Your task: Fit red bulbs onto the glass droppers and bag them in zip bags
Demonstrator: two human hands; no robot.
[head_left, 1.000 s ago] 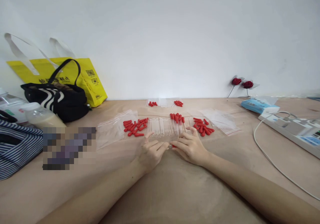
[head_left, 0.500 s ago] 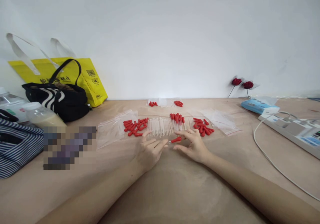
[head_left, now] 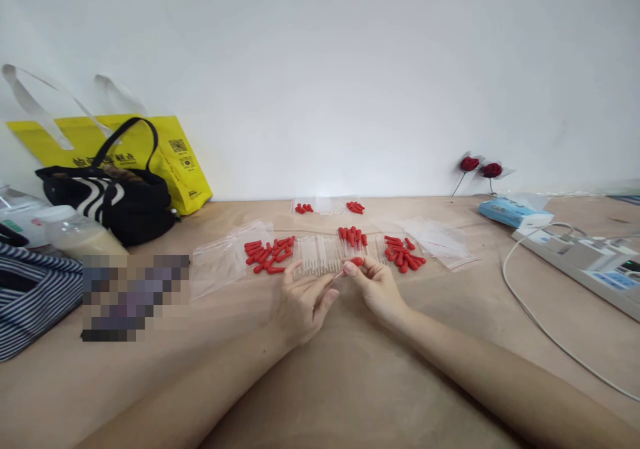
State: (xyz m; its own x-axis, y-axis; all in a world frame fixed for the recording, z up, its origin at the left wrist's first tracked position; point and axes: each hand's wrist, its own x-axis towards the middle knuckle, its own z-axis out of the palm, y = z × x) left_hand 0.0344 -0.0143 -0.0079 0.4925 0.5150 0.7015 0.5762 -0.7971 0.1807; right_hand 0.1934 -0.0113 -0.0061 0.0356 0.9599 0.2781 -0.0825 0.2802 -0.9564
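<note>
Between finger and thumb, my right hand (head_left: 383, 293) pinches the red bulb (head_left: 357, 261) of a thin clear tube. The tube (head_left: 339, 275) slants down to the left, its lower end at the fingers of my left hand (head_left: 304, 305). My left thumb stands apart from its fingers, and whether they grip the tube is unclear. Just beyond the hands lies a row of clear tubes (head_left: 315, 254), with red-capped tubes (head_left: 352, 237) at its right. Loose red bulbs lie in a left pile (head_left: 270, 254) and a right pile (head_left: 404, 255).
Clear plastic bags (head_left: 227, 255) lie left, more bags (head_left: 445, 243) right. A black bag (head_left: 130, 209), a yellow bag (head_left: 185, 169) and a jar (head_left: 85, 235) stand far left. At right are a blue tissue pack (head_left: 510, 213), a power strip (head_left: 595, 272) and a white cable (head_left: 530, 322).
My right hand has closed on the red bulb, where its fingers were spread beside it before. My left thumb has moved away from its fingers. The view has shifted slightly.
</note>
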